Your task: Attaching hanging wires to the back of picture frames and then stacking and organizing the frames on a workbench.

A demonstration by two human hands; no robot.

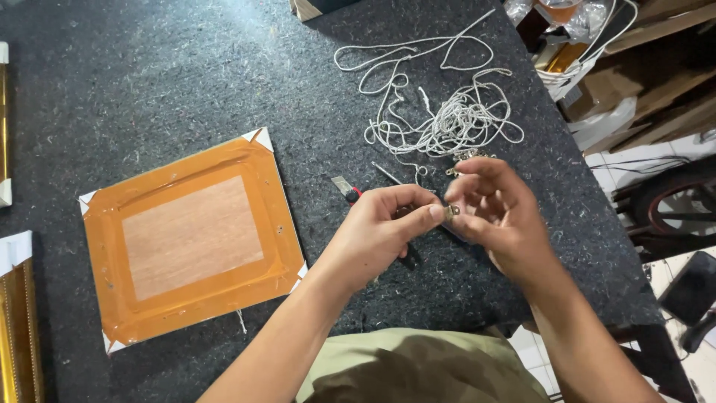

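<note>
A dark grey table [149, 82] covered in felt-like cloth flecked with pale lint carries everything. Left of centre lies a rectangular picture frame turned face down [192, 239], its brown wooden backing sealed all round with glossy orange-brown tape and white at the corners. Near the far right edge sits a loose tangle of white cord [447, 119]. Between the two, a small utility knife with a red part [349, 191] and a thin metal pin [386, 173] lie on the cloth. Gold frame pieces [16, 321] lie at the left edge.
</note>
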